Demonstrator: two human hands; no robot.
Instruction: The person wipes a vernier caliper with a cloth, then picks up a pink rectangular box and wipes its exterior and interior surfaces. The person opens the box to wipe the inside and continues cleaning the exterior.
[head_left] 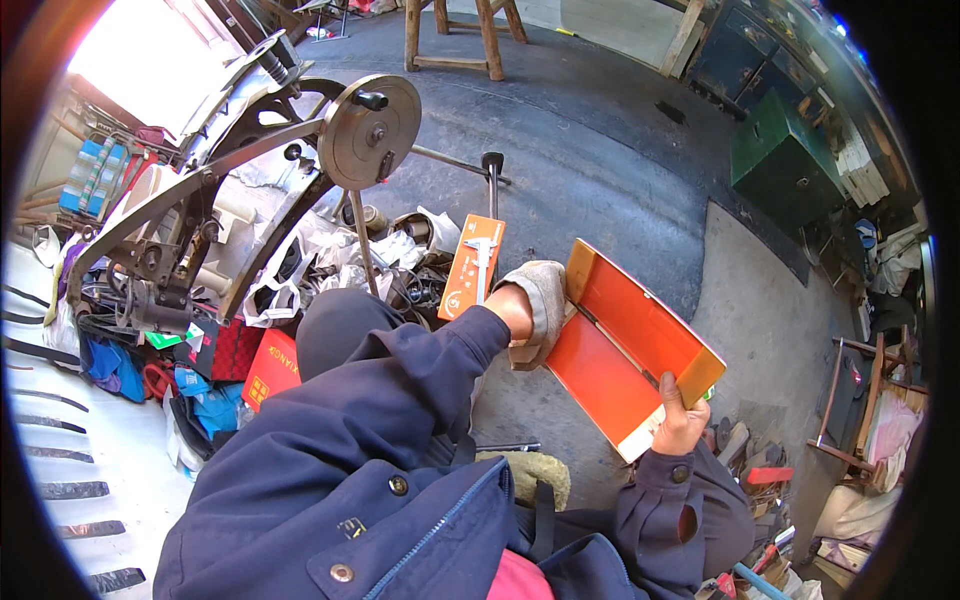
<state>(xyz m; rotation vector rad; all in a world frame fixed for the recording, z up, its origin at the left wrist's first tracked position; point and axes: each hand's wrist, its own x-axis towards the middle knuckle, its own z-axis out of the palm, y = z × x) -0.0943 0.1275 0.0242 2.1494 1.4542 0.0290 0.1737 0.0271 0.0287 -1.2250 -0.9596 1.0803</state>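
Orange inside, the open case was right of the flat orange panel, best kept steady between the right hand, gripping its farther end, and the left hand, its grip hidden by cloth, at the nearer.

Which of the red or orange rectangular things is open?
The box at the right hand: its orange inside is exposed. The orange panel with the caliper shape, left of it, and the red panel farther left show only flat faces.
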